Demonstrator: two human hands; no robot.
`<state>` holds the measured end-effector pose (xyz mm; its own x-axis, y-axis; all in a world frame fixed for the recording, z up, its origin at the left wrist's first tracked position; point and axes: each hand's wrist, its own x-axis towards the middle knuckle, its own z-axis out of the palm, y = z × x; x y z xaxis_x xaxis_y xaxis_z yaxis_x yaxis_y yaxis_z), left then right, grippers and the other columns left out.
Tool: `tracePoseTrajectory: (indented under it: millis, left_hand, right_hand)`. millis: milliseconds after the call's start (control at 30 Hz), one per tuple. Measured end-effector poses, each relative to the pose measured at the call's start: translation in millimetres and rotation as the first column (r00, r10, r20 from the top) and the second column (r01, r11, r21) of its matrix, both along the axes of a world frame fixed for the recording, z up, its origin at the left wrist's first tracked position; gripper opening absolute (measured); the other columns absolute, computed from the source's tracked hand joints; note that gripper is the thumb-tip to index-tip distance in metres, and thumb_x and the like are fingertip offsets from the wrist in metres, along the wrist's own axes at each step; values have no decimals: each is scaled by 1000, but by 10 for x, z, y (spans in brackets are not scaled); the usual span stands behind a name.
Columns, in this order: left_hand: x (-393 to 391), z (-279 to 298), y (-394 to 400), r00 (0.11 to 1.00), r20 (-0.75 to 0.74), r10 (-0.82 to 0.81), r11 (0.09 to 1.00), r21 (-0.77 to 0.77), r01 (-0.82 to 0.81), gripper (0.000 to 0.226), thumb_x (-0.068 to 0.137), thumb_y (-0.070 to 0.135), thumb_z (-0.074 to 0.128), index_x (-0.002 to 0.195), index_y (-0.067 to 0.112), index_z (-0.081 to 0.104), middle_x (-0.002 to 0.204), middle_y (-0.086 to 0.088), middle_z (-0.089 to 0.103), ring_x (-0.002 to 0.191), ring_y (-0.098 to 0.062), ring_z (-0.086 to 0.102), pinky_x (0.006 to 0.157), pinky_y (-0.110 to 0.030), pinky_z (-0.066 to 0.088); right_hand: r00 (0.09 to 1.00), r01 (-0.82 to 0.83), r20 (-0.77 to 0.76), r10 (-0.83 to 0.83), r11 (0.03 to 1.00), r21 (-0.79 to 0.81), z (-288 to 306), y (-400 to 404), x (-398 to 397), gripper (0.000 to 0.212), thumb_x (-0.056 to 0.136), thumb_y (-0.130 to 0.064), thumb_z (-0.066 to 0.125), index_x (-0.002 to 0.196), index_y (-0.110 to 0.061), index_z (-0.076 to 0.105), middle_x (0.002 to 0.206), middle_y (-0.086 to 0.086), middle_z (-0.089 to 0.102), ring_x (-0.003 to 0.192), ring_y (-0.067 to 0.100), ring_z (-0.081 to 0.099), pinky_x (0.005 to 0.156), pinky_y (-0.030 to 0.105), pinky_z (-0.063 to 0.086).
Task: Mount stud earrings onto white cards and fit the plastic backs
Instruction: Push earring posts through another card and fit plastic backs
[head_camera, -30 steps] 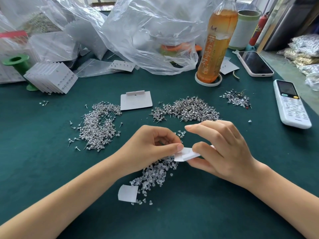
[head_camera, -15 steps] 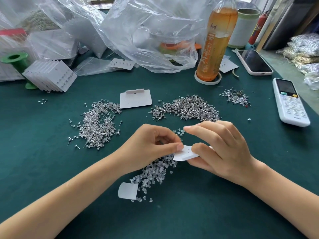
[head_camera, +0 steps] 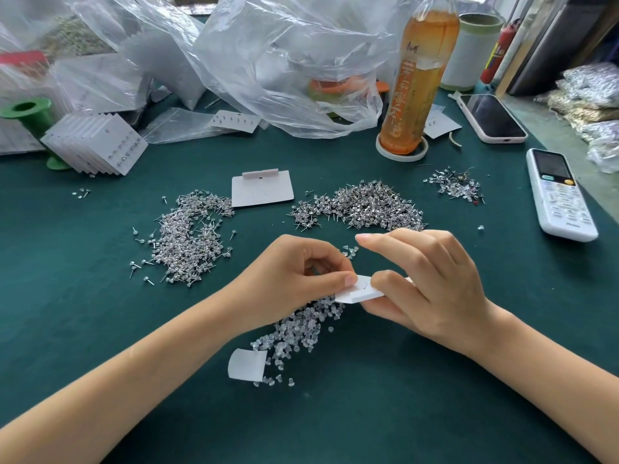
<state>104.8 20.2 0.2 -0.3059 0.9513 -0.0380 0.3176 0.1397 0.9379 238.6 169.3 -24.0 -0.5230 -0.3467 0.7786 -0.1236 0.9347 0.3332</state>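
Holding small white paper card (head_camera: 360,291) above green felt bench (head_camera: 469,396), over heap of clear plastic backs (head_camera: 301,329). Right hand (head_camera: 432,289) fingers pinched card's right side; left hand (head_camera: 294,279) fingers curled, thumb and forefinger pressed at card's left edge, maybe on a back, too small to tell. Judged thin, light, bendy card: best gripped at edges. Silver stud earrings (head_camera: 365,205) piled beyond: tiny, slippery, best pinched by head.

card (head_camera: 360,291) in the grip, both hands meeting over the worktop (head_camera: 368,413); plastic backs (head_camera: 301,329) just below the grip | stud piles (head_camera: 187,242) left-behind and (head_camera: 365,205) behind | blank card (head_camera: 262,192) behind, between piles | remote (head_camera: 557,195) far right
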Motion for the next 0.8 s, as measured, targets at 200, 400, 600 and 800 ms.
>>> tracePoseTrajectory:
  millis: [200, 400, 600, 800]
  left_hand:
    - [-7, 4, 3, 1000, 12, -2, 1000, -13, 2, 7, 84, 14, 69, 78, 17, 71, 67, 10, 66, 61, -3, 57, 60, -14, 43]
    - [-25, 38, 11, 1000, 13, -8, 999, -33, 9, 4, 83, 14, 70, 79, 13, 72, 64, 8, 65, 59, -2, 55, 58, -13, 42]
    - [-50, 83, 27, 1000, 7, -12, 997, -73, 13, 5, 82, 14, 72, 77, 15, 73, 61, 4, 65, 55, -5, 53, 55, -15, 41]
    - [-49, 84, 26, 999, 19, 37, 998, -50, -36, 3, 80, 17, 74, 77, 17, 74, 67, -3, 69, 62, -8, 57, 61, -23, 44]
  right_hand:
    - [1000, 8, 0, -8, 1000, 6, -5, -3, 2, 37, 75, -29, 76, 78, -12, 44, 123, 7, 50, 97, 22, 54, 74, 34, 41]
    - [1000, 20, -11, -20, 1000, 1, -3, -12, 12, 40, 71, -30, 79, 76, -12, 44, 122, 8, 51, 96, 23, 54, 73, 35, 41]
    - [1000, 27, -8, -27, 1000, 2, 0, -18, 18, 39, 70, -30, 79, 76, -12, 45, 123, 7, 51, 97, 23, 54, 73, 35, 39]
    - [1000, 16, -15, -17, 999, -30, 5, -3, 5, 33, 79, -27, 73, 77, -12, 44, 123, 8, 50, 99, 23, 52, 77, 34, 40]
